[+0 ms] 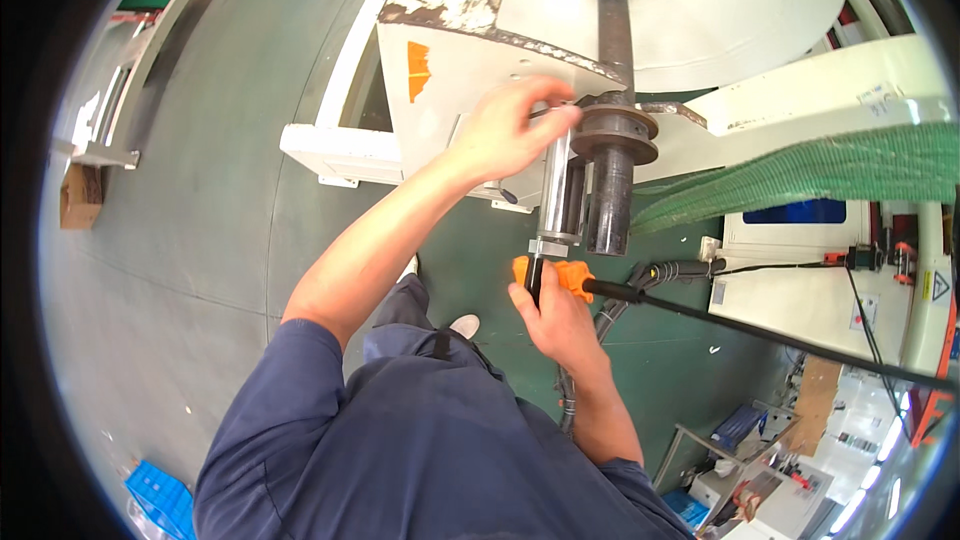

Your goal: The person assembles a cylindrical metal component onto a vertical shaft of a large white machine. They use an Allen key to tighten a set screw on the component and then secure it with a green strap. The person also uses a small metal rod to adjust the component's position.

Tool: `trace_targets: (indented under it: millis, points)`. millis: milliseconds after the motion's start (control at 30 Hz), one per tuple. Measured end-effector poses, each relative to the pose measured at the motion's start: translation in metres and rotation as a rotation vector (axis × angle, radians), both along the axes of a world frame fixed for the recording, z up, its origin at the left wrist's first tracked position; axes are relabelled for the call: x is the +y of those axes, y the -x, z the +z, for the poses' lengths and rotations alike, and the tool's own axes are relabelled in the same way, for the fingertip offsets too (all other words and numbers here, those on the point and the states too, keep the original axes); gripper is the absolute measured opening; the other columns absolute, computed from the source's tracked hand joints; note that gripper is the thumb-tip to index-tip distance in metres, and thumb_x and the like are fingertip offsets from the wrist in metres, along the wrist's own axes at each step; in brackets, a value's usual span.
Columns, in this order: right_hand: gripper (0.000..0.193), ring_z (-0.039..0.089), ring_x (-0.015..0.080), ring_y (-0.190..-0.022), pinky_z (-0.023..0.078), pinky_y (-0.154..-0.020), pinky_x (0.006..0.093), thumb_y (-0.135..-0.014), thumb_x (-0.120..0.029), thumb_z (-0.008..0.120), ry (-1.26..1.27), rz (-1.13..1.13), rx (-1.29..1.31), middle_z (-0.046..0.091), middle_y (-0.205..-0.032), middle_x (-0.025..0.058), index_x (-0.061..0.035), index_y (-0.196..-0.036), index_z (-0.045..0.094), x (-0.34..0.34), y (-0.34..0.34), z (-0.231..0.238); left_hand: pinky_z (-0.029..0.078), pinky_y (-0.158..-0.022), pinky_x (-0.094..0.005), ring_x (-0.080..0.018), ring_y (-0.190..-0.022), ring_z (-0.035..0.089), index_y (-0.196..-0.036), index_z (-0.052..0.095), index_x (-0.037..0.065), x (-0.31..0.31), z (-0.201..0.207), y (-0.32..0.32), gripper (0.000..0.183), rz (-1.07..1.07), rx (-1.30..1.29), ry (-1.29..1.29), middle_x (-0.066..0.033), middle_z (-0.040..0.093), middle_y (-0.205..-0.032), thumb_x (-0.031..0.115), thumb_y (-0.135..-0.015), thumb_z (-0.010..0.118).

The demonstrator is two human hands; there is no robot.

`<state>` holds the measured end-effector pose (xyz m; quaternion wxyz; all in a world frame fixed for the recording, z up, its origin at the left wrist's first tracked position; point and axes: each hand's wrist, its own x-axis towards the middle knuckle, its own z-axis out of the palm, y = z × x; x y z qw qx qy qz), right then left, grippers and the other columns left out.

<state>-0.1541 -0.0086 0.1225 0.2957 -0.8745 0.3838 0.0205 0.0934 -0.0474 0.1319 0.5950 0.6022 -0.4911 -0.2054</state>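
A silver metal cylinder (556,185) stands alongside a dark steel shaft (611,190), below a flanged collar (613,132) on that shaft. My left hand (505,135) is at the cylinder's upper end, its fingers curved and the thumb apart from the forefinger. The thumb hides part of the cylinder's top. Lower down, my right hand (562,320) is wrapped round a black grip (535,278) beneath the cylinder's metal nut (549,248). Crumpled orange material (574,278) lies against that grip, and a black rod or hose (690,312) runs rightward from it.
A large white roll (720,0) sits behind the shaft. A pale machine frame (430,130) with worn edges is at its left. Green mesh (820,178) hangs on the right, above a white cabinet (800,315). A bundled cable (690,268) passes near my right hand. A blue crate (160,498) is lower left.
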Motion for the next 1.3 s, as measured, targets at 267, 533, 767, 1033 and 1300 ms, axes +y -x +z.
trace_targets:
  millis: [267, 533, 767, 1033, 1300]
  points:
    - [0.035, 0.067, 0.0252, -0.076, 0.052, -0.073, 0.0376, -0.097, -0.019, 0.06, -0.152, 0.042, -0.48, 0.068, -0.098, 0.0154, 0.0005, -0.126, 0.06, -0.045, -0.041, 0.122, 0.046, -0.066, -0.03, -0.013, -0.07, 0.052, -0.101, 0.063, 0.0, 0.014, 0.036, -0.01, 0.019, -0.105, -0.092, -0.071, -0.0068, 0.058, -0.082, 0.018, -0.1, 0.058]
    - [0.042, 0.054, 0.0361, -0.125, 0.046, -0.101, 0.0413, -0.095, -0.015, 0.057, 0.435, -0.168, -0.424, 0.057, -0.133, 0.0211, -0.0016, -0.135, 0.053, -0.159, -0.036, 0.108, 0.048, -0.068, -0.0399, -0.0322, -0.075, 0.061, -0.098, 0.067, 0.003, -0.032, 0.091, -0.024, 0.014, -0.307, -0.546, 0.072, -0.0136, 0.064, -0.084, 0.015, -0.093, 0.063]
    - [0.041, 0.058, 0.0283, -0.12, 0.05, -0.092, 0.0367, -0.097, -0.016, 0.054, 0.213, -0.192, -0.557, 0.06, -0.131, 0.015, -0.0039, -0.137, 0.054, -0.176, -0.04, 0.115, 0.05, -0.069, -0.0419, -0.0303, -0.081, 0.062, -0.097, 0.07, 0.01, -0.072, 0.105, -0.018, 0.012, -0.48, -0.982, 0.061, -0.0079, 0.06, -0.083, 0.017, -0.09, 0.063]
    - [0.037, 0.065, 0.0212, -0.107, 0.051, -0.089, 0.0341, -0.095, -0.012, 0.057, -0.159, -0.08, -0.663, 0.067, -0.118, 0.0166, 0.0019, -0.129, 0.06, -0.195, -0.038, 0.085, 0.05, -0.065, -0.0394, -0.0257, -0.079, 0.06, -0.084, 0.062, 0.01, -0.085, 0.105, -0.015, 0.009, -0.571, -1.16, 0.059, -0.006, 0.054, -0.076, 0.017, -0.089, 0.059]
    - [0.031, 0.065, 0.0165, -0.091, 0.052, -0.084, 0.0316, -0.094, -0.012, 0.06, -0.275, 0.014, -0.665, 0.071, -0.1, 0.0106, 0.0049, -0.119, 0.065, -0.205, -0.038, 0.086, 0.052, -0.059, -0.0316, -0.0178, -0.072, 0.058, -0.096, 0.066, 0.012, -0.105, 0.109, -0.015, 0.022, -0.625, -1.583, 0.438, 0.0004, 0.053, -0.077, 0.012, -0.075, 0.067]
